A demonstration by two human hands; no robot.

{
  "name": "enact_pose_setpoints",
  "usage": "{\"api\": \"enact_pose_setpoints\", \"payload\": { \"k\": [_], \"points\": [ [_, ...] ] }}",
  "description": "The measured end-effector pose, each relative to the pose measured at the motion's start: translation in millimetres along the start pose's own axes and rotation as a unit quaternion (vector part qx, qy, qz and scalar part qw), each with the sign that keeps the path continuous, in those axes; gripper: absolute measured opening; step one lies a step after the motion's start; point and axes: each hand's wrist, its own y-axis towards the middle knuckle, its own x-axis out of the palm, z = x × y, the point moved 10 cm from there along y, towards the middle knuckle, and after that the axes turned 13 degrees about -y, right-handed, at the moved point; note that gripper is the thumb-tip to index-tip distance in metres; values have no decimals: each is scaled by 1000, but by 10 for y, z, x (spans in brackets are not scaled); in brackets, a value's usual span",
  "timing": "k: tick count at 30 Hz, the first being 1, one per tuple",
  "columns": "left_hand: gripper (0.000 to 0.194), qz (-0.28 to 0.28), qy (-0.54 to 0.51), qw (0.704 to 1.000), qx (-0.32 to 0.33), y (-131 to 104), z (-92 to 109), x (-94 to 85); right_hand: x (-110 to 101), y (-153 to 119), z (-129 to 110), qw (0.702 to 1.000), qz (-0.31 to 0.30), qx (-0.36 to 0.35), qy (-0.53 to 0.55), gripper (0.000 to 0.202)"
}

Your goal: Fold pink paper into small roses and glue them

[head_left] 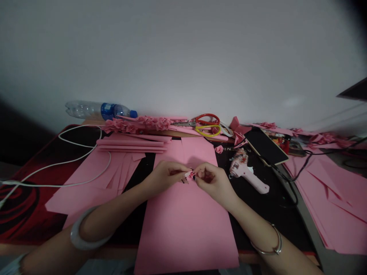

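Between my fingertips is a small pink paper flower (189, 175), partly hidden by the fingers. My left hand (169, 175) pinches its left side. With thumb and forefinger, my right hand (211, 179) grips the flower's right edge. Both hands hover over a large pink paper sheet (186, 229) lying in front of me. Right of my right hand rests a pale pink glue gun (249, 175), its nozzle end smeared and messy. Another little paper flower (219, 149) lies just beyond the sheet's right side.
Scissors (208, 125) with red and yellow handles lie among paper roses (156, 123) along the wall. A plastic bottle (97, 110) lies behind rolled pink paper (132, 144). A white cable (57, 185) loops at left. A dark phone (266, 145) and paper stacks (338, 198) are at right.
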Motion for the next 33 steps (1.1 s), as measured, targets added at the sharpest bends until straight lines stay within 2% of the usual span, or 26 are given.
{"api": "enact_pose_setpoints", "payload": {
  "k": [22, 33],
  "points": [
    [19, -9, -22, 1000, -3, 13, 20, 18, -26, 8, 5, 999, 12, 0, -29, 5],
    [19, -7, 9, 1000, 1, 2, -19, 20, -26, -28, -101, 993, 27, -47, -101, 3]
  ]
}}
